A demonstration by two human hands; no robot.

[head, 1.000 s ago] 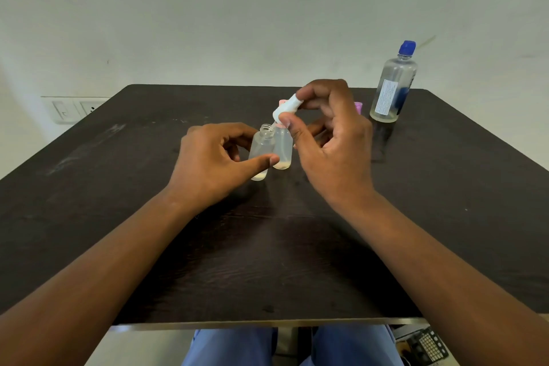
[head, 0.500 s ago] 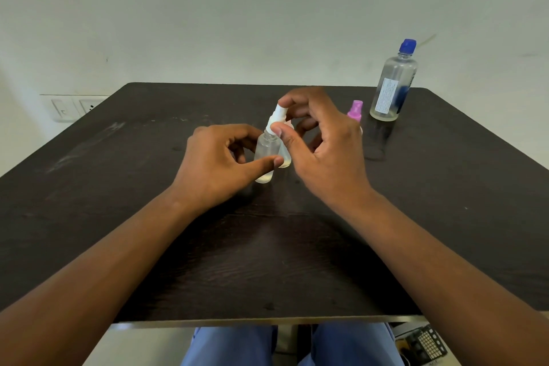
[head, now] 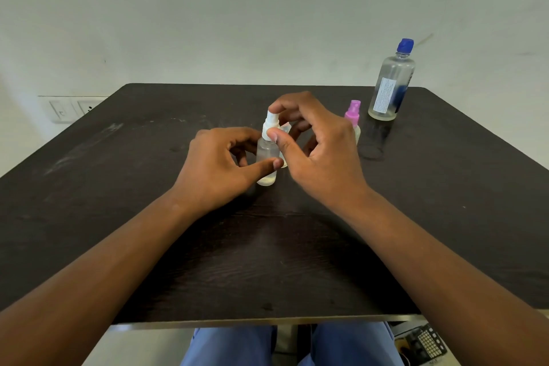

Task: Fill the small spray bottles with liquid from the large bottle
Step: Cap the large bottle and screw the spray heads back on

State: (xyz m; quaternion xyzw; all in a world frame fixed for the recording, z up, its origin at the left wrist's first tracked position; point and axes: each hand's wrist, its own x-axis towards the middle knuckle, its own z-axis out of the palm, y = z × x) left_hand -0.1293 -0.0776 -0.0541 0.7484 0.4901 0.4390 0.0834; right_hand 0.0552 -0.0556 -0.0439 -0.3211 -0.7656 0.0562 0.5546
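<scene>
A small clear spray bottle [head: 266, 154] stands upright at the middle of the dark table [head: 148, 217], with a little pale liquid at its bottom. My left hand [head: 221, 166] grips its body between thumb and fingers. My right hand [head: 315, 147] pinches the white spray top [head: 271, 122] that sits on the bottle's neck. A second small clear bottle [head: 284, 129] stands right behind, mostly hidden by my right hand. A small bottle with a pink spray top [head: 352, 114] stands to the right. The large clear bottle [head: 390, 86] with a blue cap stands at the back right, capped.
A wall with a switch plate [head: 71, 108] lies beyond the table's left side. A device with a keypad [head: 424, 345] sits on the floor at lower right. My blue-trousered legs show under the table's near edge.
My right hand brought the white spray top down from a tilted position above onto the neck of the bottle that my left hand holds. The top now stands upright on it.
</scene>
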